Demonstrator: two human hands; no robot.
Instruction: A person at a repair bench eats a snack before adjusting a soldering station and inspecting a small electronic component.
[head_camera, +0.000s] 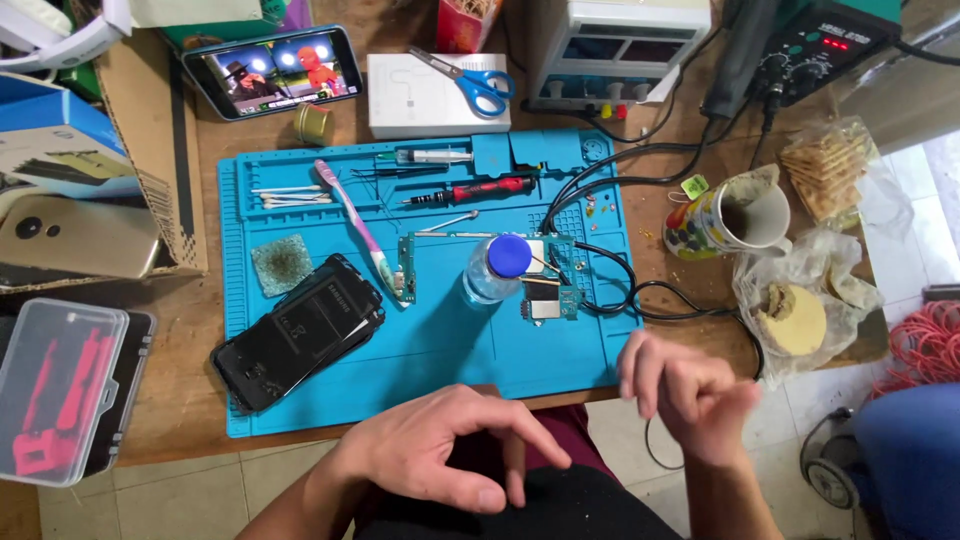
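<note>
Hands hover empty below a blue work mat (440, 370): left hand (440, 455) loosely curled, right hand (690, 395) half open and blurred. Nearest on the mat lie a circuit board (550, 285), a small bottle (493, 270) and a dismantled phone (300, 330).

I am seeing daylight falling on a pale tiled floor (200, 490) beneath a cluttered wooden bench (180, 400).

A phone screen (272, 70) glows with bright pictures at eleven o'clock. A flat white box (420, 100) lies near twelve, and a blue and white box (55, 140) sits at nine o'clock.
</note>
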